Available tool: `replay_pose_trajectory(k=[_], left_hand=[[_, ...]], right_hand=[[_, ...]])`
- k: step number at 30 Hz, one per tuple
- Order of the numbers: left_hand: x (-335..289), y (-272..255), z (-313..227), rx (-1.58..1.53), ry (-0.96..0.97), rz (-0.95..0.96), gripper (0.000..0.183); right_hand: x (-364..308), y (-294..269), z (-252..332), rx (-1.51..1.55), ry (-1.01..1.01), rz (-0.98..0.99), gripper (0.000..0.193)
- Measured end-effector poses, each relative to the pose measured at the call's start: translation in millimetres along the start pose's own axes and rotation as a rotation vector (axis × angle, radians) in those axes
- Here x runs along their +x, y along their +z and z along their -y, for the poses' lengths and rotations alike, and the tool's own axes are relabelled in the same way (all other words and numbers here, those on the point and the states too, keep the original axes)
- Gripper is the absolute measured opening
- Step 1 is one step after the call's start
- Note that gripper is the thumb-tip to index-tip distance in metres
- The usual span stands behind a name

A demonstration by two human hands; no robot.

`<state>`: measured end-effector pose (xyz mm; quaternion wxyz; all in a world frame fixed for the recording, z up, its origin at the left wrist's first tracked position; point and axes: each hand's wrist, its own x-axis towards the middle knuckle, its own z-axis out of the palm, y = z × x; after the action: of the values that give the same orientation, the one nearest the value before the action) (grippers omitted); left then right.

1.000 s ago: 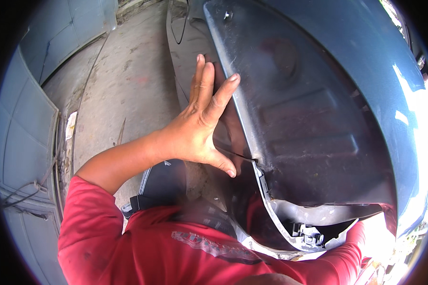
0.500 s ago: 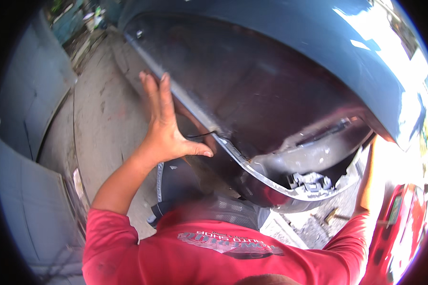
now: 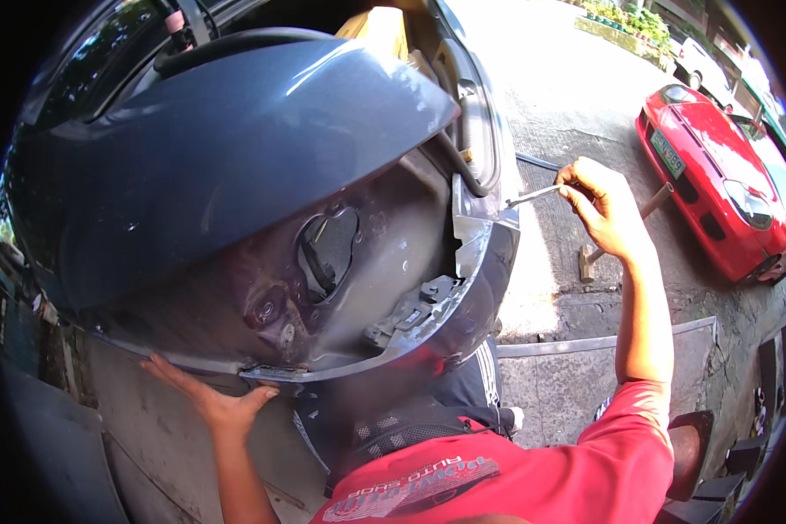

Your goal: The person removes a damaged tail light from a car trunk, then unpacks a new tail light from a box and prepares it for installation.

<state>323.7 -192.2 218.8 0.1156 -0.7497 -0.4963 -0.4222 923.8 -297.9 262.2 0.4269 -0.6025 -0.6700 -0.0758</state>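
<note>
A dark blue car body panel (image 3: 218, 166) arches over a recessed lamp area with a ragged hole (image 3: 327, 253). Below it runs a dark bumper cover (image 3: 485, 301) with a scuffed grey upper edge. My left hand (image 3: 208, 403) rests against the lower left edge of this bumper, fingers stretched out and thumb apart. Off the bumper's right end, my right hand (image 3: 604, 205) pinches a slim metal tool (image 3: 534, 196), apparently a wrench, its tip close to the bumper's corner. A grey plastic bracket (image 3: 419, 306) sits inside the bumper edge.
A hammer (image 3: 588, 264) is on the concrete beyond my right forearm. A red car (image 3: 716, 175) stands at the right. Yellow material (image 3: 380, 33) shows in the opening behind the panel. A grey metal sheet (image 3: 48, 437) is at lower left.
My view has swung to the right. The right hand, earlier hidden behind the bumper's right end, now shows with the metal tool. My left hand remains at the bumper edge.
</note>
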Motion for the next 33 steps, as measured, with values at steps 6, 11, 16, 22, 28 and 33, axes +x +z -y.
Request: replay_pose_trajectory(k=[6,11,16,22,28,33], left_hand=[[-4.3,-8.8,13.6,0.017,0.088,-0.019,0.177],[-4.8,-10.5,20.8,0.060,0.078,-0.010,0.189],[-3.0,-8.0,25.3,0.064,0.109,-0.004,0.187],[-4.4,-15.0,25.9,0.055,0.128,0.008,0.181],[-4.3,-13.8,31.5,0.113,0.161,0.011,0.182],[-4.4,-11.5,27.4,0.112,0.143,0.008,0.181]], right_hand=[[3.4,-7.3,41.5,0.227,0.270,0.034,0.010],[7.9,17.2,34.3,0.701,0.325,-0.112,0.011],[19.7,38.1,18.0,0.819,0.244,-0.036,0.011],[44.8,29.2,35.5,0.401,0.152,0.243,0.023],[54.8,28.9,37.4,-0.051,0.018,0.624,0.037],[54.3,22.4,57.2,-0.277,-0.136,0.480,0.030]])
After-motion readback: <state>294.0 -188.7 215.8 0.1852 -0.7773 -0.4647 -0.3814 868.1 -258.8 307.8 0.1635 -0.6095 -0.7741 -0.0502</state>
